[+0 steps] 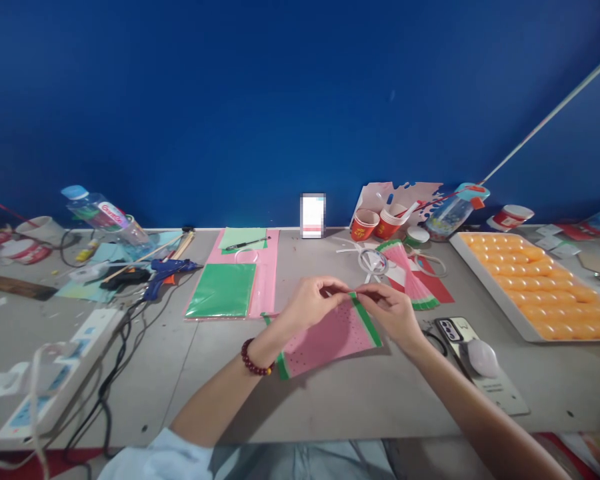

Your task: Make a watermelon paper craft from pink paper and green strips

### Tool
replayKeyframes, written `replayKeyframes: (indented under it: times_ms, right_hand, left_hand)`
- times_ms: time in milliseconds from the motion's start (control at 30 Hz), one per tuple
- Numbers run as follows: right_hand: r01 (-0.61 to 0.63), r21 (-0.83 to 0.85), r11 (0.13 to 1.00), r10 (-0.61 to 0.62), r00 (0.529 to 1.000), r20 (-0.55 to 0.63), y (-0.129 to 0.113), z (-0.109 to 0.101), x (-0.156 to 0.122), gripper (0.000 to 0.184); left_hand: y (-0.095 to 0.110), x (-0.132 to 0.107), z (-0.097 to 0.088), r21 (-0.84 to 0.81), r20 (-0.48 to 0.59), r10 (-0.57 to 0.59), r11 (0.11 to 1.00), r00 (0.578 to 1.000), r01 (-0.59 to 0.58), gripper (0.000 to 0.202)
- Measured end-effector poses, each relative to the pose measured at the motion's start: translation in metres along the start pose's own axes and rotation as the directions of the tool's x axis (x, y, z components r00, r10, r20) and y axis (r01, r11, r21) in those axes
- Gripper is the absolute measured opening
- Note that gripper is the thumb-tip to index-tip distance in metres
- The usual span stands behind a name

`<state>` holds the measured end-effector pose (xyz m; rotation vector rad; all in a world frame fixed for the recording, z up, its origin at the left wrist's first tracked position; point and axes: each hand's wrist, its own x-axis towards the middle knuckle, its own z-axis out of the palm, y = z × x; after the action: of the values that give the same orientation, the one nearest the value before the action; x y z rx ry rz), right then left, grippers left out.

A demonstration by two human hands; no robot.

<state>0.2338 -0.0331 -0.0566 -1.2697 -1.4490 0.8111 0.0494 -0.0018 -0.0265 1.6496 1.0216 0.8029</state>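
Observation:
A pink paper sheet (330, 337) with dark dots and green strips along two edges lies on the grey table (180, 373) in front of me. My left hand (313, 301), with a dark red bead bracelet (253, 360) on its wrist, pinches the sheet's far edge. My right hand (393, 310) pinches the same edge at the green corner, fingertips almost touching those of the left.
Green paper (223, 290) on pink sheets lies to the left, beside a blue glue gun (167, 272) and cables. A folded pink fan (410, 277), red paper cups (365, 225), a phone (455, 330) and a tray of orange balls (540, 280) are to the right. A power strip (55, 373) lies at the near left.

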Motion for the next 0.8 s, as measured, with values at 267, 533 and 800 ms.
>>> replayKeyframes:
  times_ms: [267, 533, 800]
  right_hand:
    - [0.002, 0.095, 0.996, -0.004, 1.000, 0.018, -0.027, 0.001, -0.006, 0.016]
    - [-0.014, 0.069, 0.998, 0.015, 1.000, -0.012, -0.027, 0.005, -0.008, 0.013]
    - [0.001, 0.038, 0.999, 0.001, 0.999, -0.052, -0.027, 0.009, -0.011, 0.012]
  left_hand:
    - [0.021, -0.011, -0.008, -0.026, -0.004, -0.004, 1.000, 1.000, 0.004, 0.007]
    - [0.020, -0.014, -0.008, -0.045, -0.009, 0.021, 0.999, 1.000, -0.021, 0.007]
    - [0.024, -0.015, -0.010, -0.027, -0.004, 0.021, 0.999, 1.000, -0.021, 0.013]
